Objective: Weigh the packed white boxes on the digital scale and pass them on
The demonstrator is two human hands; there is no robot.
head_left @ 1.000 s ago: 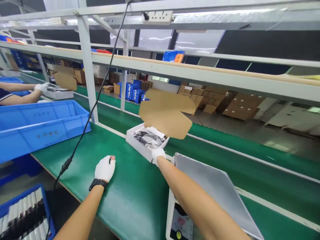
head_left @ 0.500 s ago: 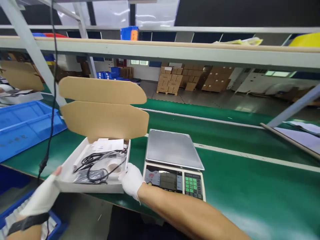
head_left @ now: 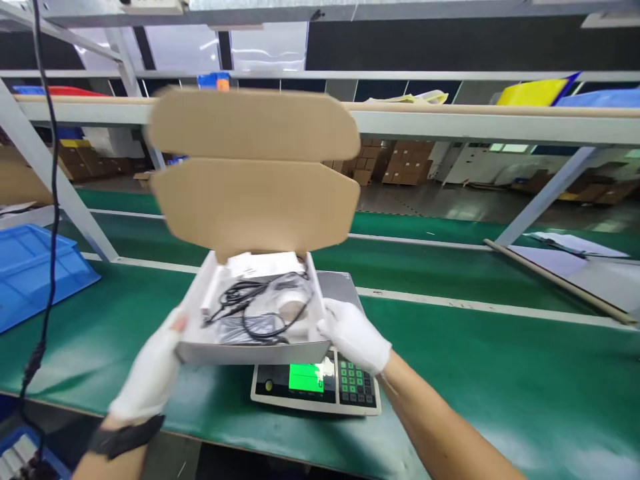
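Between my gloved hands is an open cardboard box (head_left: 255,353), white outside the tray part and brown inside its raised lid (head_left: 255,207). In it lie a coiled black cable (head_left: 243,293), plastic-bagged parts and a white paper (head_left: 265,265). My left hand (head_left: 157,360) grips the box's left wall, the thumb at its rim. My right hand (head_left: 353,333) is closed on the right wall. Partly under and behind the box, a weighing scale (head_left: 317,405) shows a lit green display (head_left: 306,377); the box hides much of its plate. Whether the box touches the plate I cannot tell.
A blue bin (head_left: 40,270) stands on the green table (head_left: 475,373) at the left. A black cable (head_left: 50,267) hangs in front of it. Overhead runs a shelf beam (head_left: 475,127). Papers (head_left: 575,243) lie at the right behind a wooden strip (head_left: 555,283).
Both hands have carried the open box to the right, from beside the scale to over it. The scale's display has turned from dark to lit green. My view has shifted.
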